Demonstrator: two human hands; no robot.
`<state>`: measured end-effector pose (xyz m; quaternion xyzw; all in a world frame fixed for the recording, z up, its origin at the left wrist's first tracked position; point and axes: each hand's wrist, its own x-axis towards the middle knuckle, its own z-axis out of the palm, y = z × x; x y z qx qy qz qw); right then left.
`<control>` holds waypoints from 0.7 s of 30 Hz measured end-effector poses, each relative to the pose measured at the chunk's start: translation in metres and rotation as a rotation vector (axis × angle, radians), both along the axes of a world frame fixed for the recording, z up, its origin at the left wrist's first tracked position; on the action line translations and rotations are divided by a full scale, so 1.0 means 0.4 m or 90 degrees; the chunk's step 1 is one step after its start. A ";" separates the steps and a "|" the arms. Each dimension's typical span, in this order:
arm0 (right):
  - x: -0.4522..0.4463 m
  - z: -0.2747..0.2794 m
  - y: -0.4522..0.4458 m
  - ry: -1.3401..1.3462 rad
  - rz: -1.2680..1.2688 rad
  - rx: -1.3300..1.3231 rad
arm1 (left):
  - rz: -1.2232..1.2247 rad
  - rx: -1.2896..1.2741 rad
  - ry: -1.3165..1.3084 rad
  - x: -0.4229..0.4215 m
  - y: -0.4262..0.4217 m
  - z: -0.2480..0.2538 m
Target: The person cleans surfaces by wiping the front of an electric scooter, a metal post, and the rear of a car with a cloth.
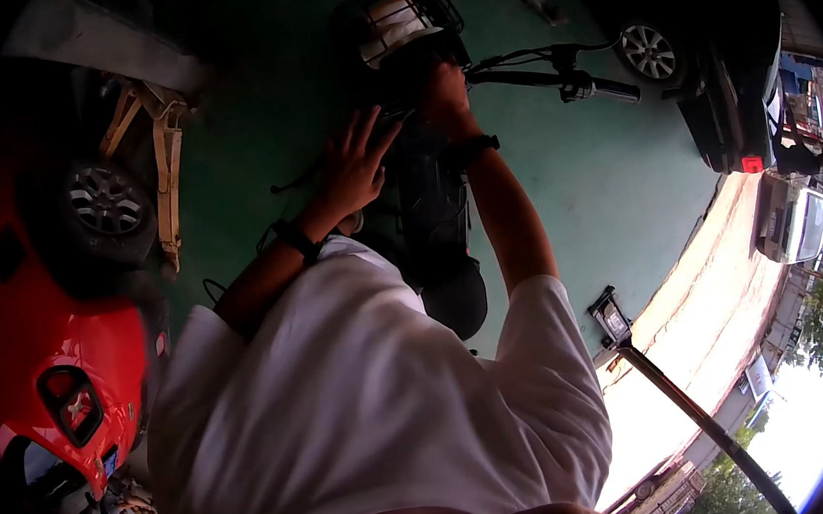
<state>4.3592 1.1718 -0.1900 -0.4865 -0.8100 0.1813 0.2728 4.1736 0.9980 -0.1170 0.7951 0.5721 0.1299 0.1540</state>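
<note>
My left hand [357, 158], with a dark band at the wrist, is held over the left side of a dark two-wheeler. Its fingers are stretched and apart, with nothing in them. Around the middle of the handlebar [538, 77], just behind the wire front basket [453, 15], is my right hand [445, 95]. It looks closed, but its fingertips are lost in shadow and what they hold cannot be made out. Pale items [399, 28] lie in the basket. Below my hands are the dark body [425, 191] and the black seat [457, 302].
A red car [82, 328] stands at the left by a yellowish metal lift arm [168, 181]. At the right is a dark car [735, 117]. A post [704, 417] rises at lower right from the green floor [565, 203]. Outside, a light-coloured vehicle [790, 216] is parked.
</note>
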 end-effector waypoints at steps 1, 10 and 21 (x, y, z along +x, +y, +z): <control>0.001 0.033 0.024 -0.002 -0.042 0.009 | 0.013 -0.003 -0.004 -0.001 0.005 0.009; 0.046 -0.046 0.053 -0.031 0.072 0.194 | 0.019 0.036 -0.015 0.007 0.007 -0.009; 0.013 0.140 0.055 -0.245 -0.043 0.175 | -0.005 0.059 0.010 -0.006 0.006 0.001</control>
